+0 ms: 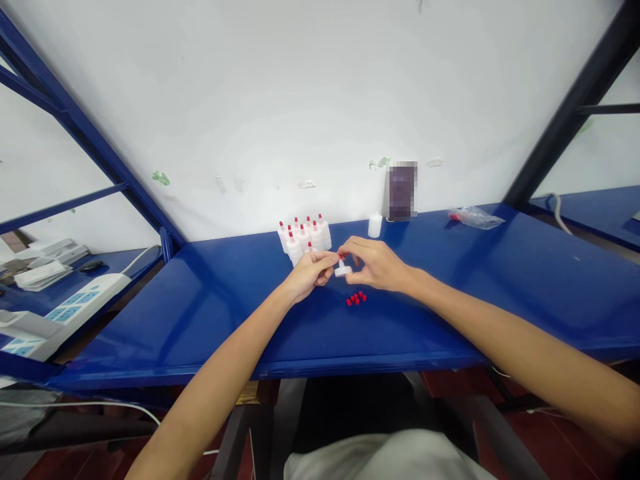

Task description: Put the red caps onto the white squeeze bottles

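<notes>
Both my hands meet over the middle of the blue table (200, 313). My left hand (311, 273) is closed in a pinch beside a small white bottle cap piece (343, 270). My right hand (377, 263) grips that white piece, and a small red cap (341, 255) sits between the fingertips of both hands. A little heap of loose red caps (356, 299) lies on the table just in front of my hands. Behind my hands stands a cluster of several small white bottles with red caps (305, 237).
A single white bottle without a cap (375, 225) stands near the wall, next to a blurred dark object (403, 190). A clear plastic bag (475, 217) lies at the back right. A white power strip (60, 313) and papers rest on the left bench.
</notes>
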Action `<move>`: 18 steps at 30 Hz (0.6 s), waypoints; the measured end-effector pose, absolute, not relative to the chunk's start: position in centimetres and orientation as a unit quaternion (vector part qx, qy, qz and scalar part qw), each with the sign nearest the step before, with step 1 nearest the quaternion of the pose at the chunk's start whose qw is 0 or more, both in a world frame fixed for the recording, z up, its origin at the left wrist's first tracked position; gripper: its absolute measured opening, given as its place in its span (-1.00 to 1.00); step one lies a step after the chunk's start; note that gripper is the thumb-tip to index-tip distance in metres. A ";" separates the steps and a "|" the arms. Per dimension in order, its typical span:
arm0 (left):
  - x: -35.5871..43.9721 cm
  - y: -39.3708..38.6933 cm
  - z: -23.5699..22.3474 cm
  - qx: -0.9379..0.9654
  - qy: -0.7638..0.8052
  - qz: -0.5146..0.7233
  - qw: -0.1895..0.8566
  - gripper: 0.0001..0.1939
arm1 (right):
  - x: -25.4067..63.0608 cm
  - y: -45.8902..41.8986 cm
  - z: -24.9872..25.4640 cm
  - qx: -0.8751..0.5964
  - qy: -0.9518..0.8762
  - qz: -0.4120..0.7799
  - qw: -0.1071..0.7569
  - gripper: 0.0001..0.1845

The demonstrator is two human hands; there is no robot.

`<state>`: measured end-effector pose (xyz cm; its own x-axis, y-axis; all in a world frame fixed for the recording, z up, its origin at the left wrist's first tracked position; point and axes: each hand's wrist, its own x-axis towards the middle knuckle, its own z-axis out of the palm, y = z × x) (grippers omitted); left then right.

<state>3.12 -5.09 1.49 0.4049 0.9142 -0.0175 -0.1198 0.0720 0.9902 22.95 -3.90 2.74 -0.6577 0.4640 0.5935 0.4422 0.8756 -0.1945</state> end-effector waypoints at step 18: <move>3.4 -4.9 1.5 0.544 0.386 0.495 0.557 -0.61 | 22.6 -2.8 1.4 -0.242 -0.913 -0.028 0.327 -0.64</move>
